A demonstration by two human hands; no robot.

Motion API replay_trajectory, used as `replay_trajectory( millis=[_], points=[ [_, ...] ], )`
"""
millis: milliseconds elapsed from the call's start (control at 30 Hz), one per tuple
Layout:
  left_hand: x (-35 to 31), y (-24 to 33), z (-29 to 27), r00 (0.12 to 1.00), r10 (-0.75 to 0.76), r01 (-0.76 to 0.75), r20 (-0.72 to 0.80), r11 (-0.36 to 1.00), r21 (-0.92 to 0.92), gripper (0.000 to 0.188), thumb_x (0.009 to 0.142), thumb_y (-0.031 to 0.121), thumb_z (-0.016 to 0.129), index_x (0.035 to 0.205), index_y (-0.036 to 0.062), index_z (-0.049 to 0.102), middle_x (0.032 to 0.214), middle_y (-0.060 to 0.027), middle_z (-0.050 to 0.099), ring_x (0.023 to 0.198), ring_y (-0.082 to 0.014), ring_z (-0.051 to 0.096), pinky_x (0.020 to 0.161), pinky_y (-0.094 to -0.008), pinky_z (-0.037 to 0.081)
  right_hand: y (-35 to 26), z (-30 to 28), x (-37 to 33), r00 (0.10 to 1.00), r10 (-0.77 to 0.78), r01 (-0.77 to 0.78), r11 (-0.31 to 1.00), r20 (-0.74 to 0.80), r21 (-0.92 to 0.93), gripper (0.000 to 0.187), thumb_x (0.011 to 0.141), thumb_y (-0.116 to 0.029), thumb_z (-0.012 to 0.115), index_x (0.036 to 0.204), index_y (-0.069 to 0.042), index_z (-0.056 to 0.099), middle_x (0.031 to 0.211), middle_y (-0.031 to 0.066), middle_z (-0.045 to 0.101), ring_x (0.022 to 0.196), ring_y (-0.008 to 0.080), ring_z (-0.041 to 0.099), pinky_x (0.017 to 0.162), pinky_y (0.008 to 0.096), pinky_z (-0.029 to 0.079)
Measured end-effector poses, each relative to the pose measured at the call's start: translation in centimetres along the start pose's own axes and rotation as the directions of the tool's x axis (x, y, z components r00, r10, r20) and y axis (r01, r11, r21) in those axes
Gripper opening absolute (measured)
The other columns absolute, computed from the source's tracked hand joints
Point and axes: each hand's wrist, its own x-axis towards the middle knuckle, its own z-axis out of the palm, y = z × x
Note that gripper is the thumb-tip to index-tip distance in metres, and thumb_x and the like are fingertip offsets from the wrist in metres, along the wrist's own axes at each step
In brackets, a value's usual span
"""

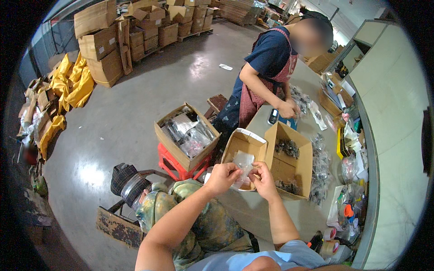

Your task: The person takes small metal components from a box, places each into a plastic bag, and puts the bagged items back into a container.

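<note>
Between my two hands is a clear plastic bag, held above a shallow cardboard box. My left hand pinches the bag's left side with thumb and fingers. On the other side, the fingers of my right hand are closed on its edge. Whether anything small lies inside the bag, I cannot tell. Right beside the shallow box stands a deeper cardboard box, with small dark parts heaped at its far and near ends.
A box of bagged items rests on a red stool to the left. Across the table, a co-worker handles something small near a dark phone. Bagged dark parts line the right; tape rolls lie near me.
</note>
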Motion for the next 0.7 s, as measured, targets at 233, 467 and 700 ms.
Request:
replay_trajectory(
  millis=[233, 467, 700],
  points=[
    [0.5, -2.6, 0.2, 0.995, 0.076, -0.093, -0.063, 0.939, -0.331, 0.019, 0.073, 0.011, 0.074, 0.068, -0.0003, 0.060, 0.063, -0.0032, 0.059, 0.059, -0.0071, 0.052, 0.054, -0.0238, 0.044, -0.7, 0.2, -0.2, 0.995, -0.069, 0.068, 0.998, -0.074, -0.010, 0.026, 0.081, 0.003, 0.057, 0.106, 0.000, 0.050, 0.087, 0.0047, 0.059, 0.081, 0.0111, 0.055, 0.072, 0.0257, 0.045],
    [0.2, -2.0, 0.1, 0.946, 0.265, -0.241, -0.188, 0.960, 0.142, 0.012, 0.069, 0.006, 0.072, 0.077, 0.0013, 0.064, 0.078, -0.0130, 0.062, 0.067, -0.0213, 0.061, 0.059, -0.0286, 0.047, -6.7, 0.6, -0.9, 0.960, -0.275, 0.260, 0.941, -0.042, -0.216, 0.021, 0.076, 0.000, 0.062, 0.097, 0.000, 0.057, 0.093, 0.0087, 0.060, 0.085, 0.0182, 0.058, 0.074, 0.0292, 0.046],
    [-0.2, -0.4, 0.2, 0.939, 0.309, -0.279, -0.153, 0.942, 0.188, 0.020, 0.064, 0.005, 0.073, 0.081, 0.0021, 0.065, 0.075, -0.0115, 0.059, 0.067, -0.0243, 0.060, 0.062, -0.0317, 0.048, -8.4, 0.8, -0.5, 0.921, -0.341, 0.389, 0.799, 0.187, -0.459, 0.023, 0.073, -0.011, 0.068, 0.093, -0.002, 0.063, 0.097, 0.0131, 0.060, 0.090, 0.0288, 0.056, 0.080, 0.0362, 0.045]
  ],
)
